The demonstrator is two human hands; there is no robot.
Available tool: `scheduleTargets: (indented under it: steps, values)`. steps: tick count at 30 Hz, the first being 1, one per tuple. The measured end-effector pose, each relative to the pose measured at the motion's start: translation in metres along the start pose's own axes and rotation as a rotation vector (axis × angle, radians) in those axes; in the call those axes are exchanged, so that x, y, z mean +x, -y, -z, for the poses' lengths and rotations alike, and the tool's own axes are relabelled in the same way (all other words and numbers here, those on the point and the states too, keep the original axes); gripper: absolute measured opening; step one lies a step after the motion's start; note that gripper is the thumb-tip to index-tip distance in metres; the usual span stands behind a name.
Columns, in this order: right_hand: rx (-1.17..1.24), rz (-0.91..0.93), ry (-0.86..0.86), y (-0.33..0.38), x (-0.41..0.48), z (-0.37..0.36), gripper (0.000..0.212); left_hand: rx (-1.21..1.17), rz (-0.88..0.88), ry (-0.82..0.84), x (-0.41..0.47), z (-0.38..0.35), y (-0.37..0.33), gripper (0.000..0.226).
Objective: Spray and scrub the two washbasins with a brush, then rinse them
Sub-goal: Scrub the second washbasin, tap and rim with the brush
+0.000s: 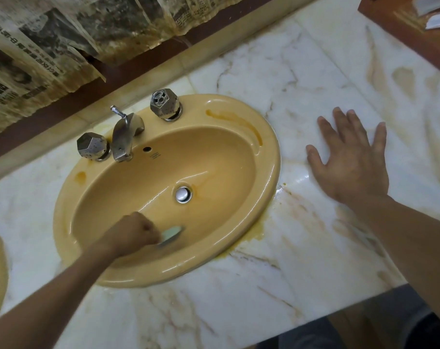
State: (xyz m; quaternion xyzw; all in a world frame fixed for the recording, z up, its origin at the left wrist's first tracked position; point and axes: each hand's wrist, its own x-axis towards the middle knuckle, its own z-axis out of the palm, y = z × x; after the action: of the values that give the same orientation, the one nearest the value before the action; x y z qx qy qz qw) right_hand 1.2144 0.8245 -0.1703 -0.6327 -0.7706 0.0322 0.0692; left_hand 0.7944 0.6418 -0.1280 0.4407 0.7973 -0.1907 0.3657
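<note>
Pale green brush, blurred, on the near inner wall of the yellow washbasin, short of the drain. Likely risk: bristles skid on the wet glaze, and the orange streak on the far rim gets missed. Left hand fisted round the brush, forearm reaching in; right hand flat on the marble countertop beside the basin, fingers spread straight, bracing.

Forearms, left hand and right hand are all bare.
</note>
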Motion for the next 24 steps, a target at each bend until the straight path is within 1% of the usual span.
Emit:
scheduleTargets:
  steps: [2,3,5,7,9,11,12,14,16,17,22,24]
  values:
    - [-0.003,0.000,0.001,0.000,0.000,0.000,0.066,-0.107,-0.100,-0.150,0.010,-0.030,-0.034,0.010]
    - [-0.003,0.000,0.001,0.000,0.000,0.000,0.066,-0.086,-0.134,-0.235,0.013,-0.040,-0.047,0.016]
    - [-0.006,-0.001,0.005,-0.001,0.000,-0.001,0.066,0.024,-0.156,-0.362,0.021,-0.048,-0.063,0.024]
    - [-0.005,-0.002,0.004,-0.001,0.000,-0.001,0.066,0.128,-0.141,-0.417,0.033,-0.039,-0.067,0.024]
    - [-0.004,-0.002,0.001,-0.001,0.001,-0.001,0.065,0.184,-0.123,-0.468,0.046,-0.023,-0.067,0.024]
    - [0.000,-0.002,0.004,0.000,0.001,-0.001,0.065,0.182,-0.089,-0.480,0.057,-0.007,-0.068,0.023]
    - [0.002,-0.004,0.006,0.000,0.001,0.000,0.065,0.157,-0.084,-0.450,0.062,-0.001,-0.068,0.022]
    - [0.002,-0.004,0.010,0.000,0.001,0.000,0.065,0.085,-0.105,-0.334,0.066,0.004,-0.068,0.019]
    - [-0.001,-0.005,0.011,0.000,0.001,0.000,0.066,0.110,-0.156,-0.237,0.063,0.002,-0.069,0.016]
    - [-0.004,-0.007,0.014,0.000,0.001,0.000,0.066,0.147,-0.167,-0.227,0.061,-0.001,-0.069,0.016]
    - [-0.004,-0.011,0.023,0.001,0.001,0.001,0.067,0.161,-0.079,-0.451,0.062,-0.004,-0.064,0.019]
    - [-0.005,-0.011,0.026,0.001,0.001,0.001,0.067,0.136,-0.074,-0.454,0.063,-0.006,-0.067,0.019]
